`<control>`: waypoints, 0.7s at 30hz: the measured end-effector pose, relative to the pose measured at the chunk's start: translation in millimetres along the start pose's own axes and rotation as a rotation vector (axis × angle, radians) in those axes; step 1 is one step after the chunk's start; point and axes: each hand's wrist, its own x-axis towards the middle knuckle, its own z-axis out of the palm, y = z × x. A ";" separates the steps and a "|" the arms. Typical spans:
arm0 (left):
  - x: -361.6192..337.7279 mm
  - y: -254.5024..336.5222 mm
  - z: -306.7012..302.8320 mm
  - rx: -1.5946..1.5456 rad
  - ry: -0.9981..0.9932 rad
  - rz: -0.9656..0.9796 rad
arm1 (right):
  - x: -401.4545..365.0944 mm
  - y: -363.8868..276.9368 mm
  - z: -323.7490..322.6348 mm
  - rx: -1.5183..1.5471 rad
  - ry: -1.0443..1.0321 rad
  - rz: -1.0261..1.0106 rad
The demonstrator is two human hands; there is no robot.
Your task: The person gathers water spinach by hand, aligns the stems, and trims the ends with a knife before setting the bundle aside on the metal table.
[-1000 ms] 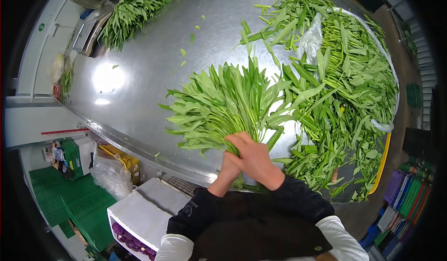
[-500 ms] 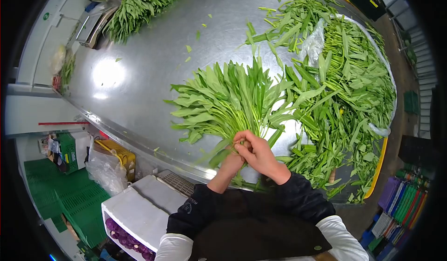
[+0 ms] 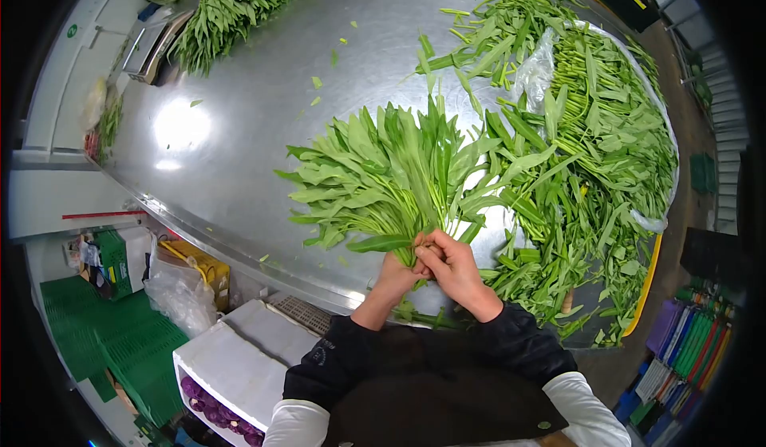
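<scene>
Green leafy bunch with long pointed leaves and slender pale stems [image 3: 375,179]: one is held, low over the near part of the table, its leaves fanned away from the person and one leaf jutting sideways near the grip. Two bare hands meet at its stem end. The left hand [image 3: 397,274] is closed around the stems; the right hand [image 3: 448,263] is curled, thumb and fingers drawn together against them, though what exactly its fingertips pinch I cannot tell. One large heap of loose green stems and leaves [image 3: 614,144] lies to the right, with crumpled clear plastic [image 3: 536,72] among it; one more pile of green leaves [image 3: 239,12] sits far left. The shiny grey metal table [image 3: 239,144] has leaf scraps scattered about. Below its left edge stand one white box [image 3: 259,327] holding purple round vegetables [image 3: 215,407] and green plastic crates [image 3: 136,359].
</scene>
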 end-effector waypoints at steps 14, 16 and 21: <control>-1.0 1.9 -15.2 -0.409 -0.026 -0.215 | -1.1 -7.6 -35.2 0.319 -0.037 -0.002; 2.1 -3.4 -12.4 -0.362 -0.004 -0.190 | -2.8 -7.7 -44.0 0.358 0.044 -0.001; -1.6 11.8 -0.8 -0.298 -0.057 -0.163 | -0.9 -12.0 -52.4 0.327 0.181 0.013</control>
